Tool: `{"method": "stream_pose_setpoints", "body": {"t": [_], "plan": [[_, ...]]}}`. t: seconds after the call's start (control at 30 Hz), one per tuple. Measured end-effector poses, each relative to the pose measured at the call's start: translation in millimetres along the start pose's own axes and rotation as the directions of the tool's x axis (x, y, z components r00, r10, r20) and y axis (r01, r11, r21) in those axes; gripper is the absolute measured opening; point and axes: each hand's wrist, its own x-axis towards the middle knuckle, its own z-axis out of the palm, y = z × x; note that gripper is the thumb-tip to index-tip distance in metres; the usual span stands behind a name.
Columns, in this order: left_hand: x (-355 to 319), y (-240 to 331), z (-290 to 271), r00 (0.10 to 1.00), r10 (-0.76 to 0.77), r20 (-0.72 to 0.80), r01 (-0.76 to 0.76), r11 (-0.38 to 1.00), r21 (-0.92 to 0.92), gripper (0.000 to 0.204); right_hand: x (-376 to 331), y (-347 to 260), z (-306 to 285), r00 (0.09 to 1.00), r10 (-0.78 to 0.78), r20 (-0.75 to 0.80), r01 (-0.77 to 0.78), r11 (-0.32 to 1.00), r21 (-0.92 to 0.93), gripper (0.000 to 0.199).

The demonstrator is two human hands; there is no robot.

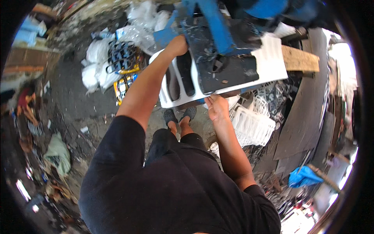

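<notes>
A white sheet (270,58) with long rounded cut-outs lies on the bed of a blue and black machine (218,27). Black surface shows through the openings. My left hand (179,46) is closed at the machine's left side, beside a dark plate (202,43); what its fingers grip is hidden. At the sheet's front edge, my right hand (218,107) has its fingers drawn together on the rim. A small dark loop-shaped piece (220,64) rests on the black area right of the cut-outs.
White perforated plastic crates (253,124) stand below right. To the left are yellow and dark cutter-like frames (126,58) and clear plastic bags (142,17). A wooden plank (300,58) juts out at the right. A green sack (58,154) and scattered scraps lie on the floor.
</notes>
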Motion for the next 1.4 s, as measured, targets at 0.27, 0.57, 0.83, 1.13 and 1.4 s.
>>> {"method": "stream_pose_setpoints", "body": {"t": [0.27,0.57,0.83,1.13,1.4], "plan": [[7.3,28.0,-49.0,0.944,-0.002,0.33,0.046,0.991,-0.127,0.027,14.1,-6.8,-2.8,1.0,0.014,-0.02,-0.016,0.995,-0.094,0.039],[2.5,16.3,-44.8,0.965,0.029,0.26,-0.01,0.997,-0.075,0.025,5.7,-8.2,7.5,0.997,-0.053,-0.058,0.044,0.989,-0.14,0.031],[11.6,1.4,-31.5,0.962,-0.054,0.269,0.142,0.936,-0.323,0.035,-16.7,8.6,-5.6,0.876,-0.455,-0.162,0.286,0.759,-0.584,0.048],[2.5,14.7,-26.7,0.965,-0.18,0.19,0.21,0.966,-0.152,0.032,4.3,18.2,-13.5,0.72,-0.589,0.366,0.553,0.169,-0.816,0.056],[3.0,31.5,-35.9,0.947,-0.255,0.197,0.274,0.959,-0.076,0.031,3.0,17.3,-16.0,0.671,-0.629,0.391,0.636,0.217,-0.741,0.054]]}}
